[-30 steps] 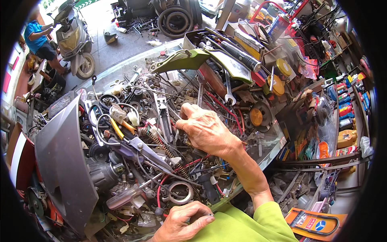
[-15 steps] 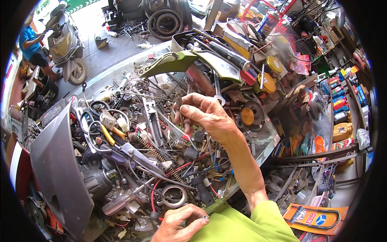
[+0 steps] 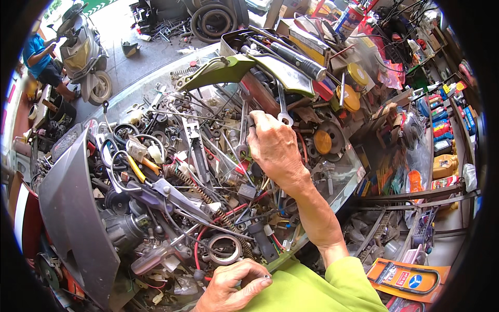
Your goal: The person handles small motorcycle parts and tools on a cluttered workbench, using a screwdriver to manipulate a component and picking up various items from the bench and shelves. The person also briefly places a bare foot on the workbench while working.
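My right hand is above the pile of loose parts, back upward and fingers curled down. A bit of something dark shows at its fingertips, but its kind is hidden. A metal wrench stands just left of those fingers, and a second wrench is just beyond the knuckles. At the near edge my left hand is closed, thumb against forefinger. A tiny metal piece peeks out at its thumb tip, too small to name. Close to that hand lies a pale ring-shaped roll.
Yellow-handled cutters, coil springs and cables crowd the glass tabletop. A big grey panel stands at the left. A green panel lies before a tool-filled box. A person is near a scooter at far left.
My right hand has moved slightly right and rolled over, its back now upward. The slim dark metal piece it pinched is mostly hidden now. My left hand has barely moved.
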Motion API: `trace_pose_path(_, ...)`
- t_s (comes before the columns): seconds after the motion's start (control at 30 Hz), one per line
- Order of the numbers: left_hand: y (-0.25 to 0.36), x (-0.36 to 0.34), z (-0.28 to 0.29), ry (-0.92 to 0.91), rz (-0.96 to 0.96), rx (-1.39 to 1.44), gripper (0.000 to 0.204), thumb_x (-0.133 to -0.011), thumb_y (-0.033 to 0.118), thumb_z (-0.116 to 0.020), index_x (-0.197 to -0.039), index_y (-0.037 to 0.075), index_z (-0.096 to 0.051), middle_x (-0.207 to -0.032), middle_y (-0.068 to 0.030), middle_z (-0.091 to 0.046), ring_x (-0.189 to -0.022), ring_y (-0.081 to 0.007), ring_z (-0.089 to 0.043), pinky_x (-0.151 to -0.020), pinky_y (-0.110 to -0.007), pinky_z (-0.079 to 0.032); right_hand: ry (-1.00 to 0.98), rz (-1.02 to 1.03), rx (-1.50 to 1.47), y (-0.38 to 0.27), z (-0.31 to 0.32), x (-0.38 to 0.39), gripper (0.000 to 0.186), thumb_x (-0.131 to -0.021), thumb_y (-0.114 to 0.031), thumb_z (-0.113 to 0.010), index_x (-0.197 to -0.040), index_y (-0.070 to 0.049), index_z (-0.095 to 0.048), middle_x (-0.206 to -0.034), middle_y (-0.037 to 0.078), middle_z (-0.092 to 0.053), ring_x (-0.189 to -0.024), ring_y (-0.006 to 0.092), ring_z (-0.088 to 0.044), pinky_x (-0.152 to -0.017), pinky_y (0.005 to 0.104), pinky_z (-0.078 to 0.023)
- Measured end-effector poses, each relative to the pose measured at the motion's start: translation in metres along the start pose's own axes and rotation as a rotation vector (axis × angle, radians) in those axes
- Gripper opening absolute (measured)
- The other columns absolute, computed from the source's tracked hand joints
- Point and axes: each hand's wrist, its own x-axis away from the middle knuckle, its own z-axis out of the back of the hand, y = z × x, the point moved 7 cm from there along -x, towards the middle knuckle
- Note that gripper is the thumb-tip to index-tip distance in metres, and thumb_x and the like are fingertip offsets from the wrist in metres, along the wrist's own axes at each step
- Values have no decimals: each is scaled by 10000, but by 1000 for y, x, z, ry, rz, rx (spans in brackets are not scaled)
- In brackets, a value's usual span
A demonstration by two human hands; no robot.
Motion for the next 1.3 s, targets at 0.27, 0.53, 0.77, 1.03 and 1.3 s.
trace_pose_path(0.27, 7, 7, -6, 15, -83, -48, 47, -919, 13, -646, -944, -25, -657, -778, -21, -617, -664, -70, -520, -606, -233, -414, -27, -107, -763, -11, 26, -5, 431, -906, 12, -670, -1319, 40, -550, -881, 16, -614, -695, 42, -579, -612, 205, -492)
trace_pose_path(0.53, -6, 13, -37, -80, 133, 34, 70, -958, 28, -613, -979, -25, -652, -859, -49, -647, -671, -58, -531, -580, -208, -424, 382, 101, -1412, 6, 137, 6, 477, -894, -42, -689, -1331, 51, -522, -933, 108, -681, -656, 106, -629, -567, 243, -527)
trace_pose_path(0.77, 1, 0, -53, 9, -9, 23, 149, -973, 99, -571, -888, -24, -579, -891, -165, -662, -552, -94, -459, -535, -212, -381, 740, 224, -1571, 73, 228, 85, 469, -864, 50, -606, -1323, 42, -510, -902, 114, -683, -590, 121, -614, -509, 263, -510)
trace_pose_path(1.03, 1, -19, -81, 164, -6, -154, 166, -993, 161, -571, -939, 17, -507, -693, -97, -536, -564, -158, -508, -475, -243, -399, 1269, -355, -1554, 277, 206, 274, 312, -885, -83, -667, -1180, 11, -632, -798, 79, -630, -570, 102, -539, -498, 253, -428)
trace_pose_path(1.3, -1, -170, -239, 264, -139, -711, 242, -1010, 279, -596, -966, 49, -538, -674, -49, -552, -534, -104, -456, -515, -224, -358, 994, -1505, -1308, 400, -11, 464, 321, -924, -128, -627, -1208, 22, -637, -804, 45, -637, -548, 89, -523, -486, 234, -410)
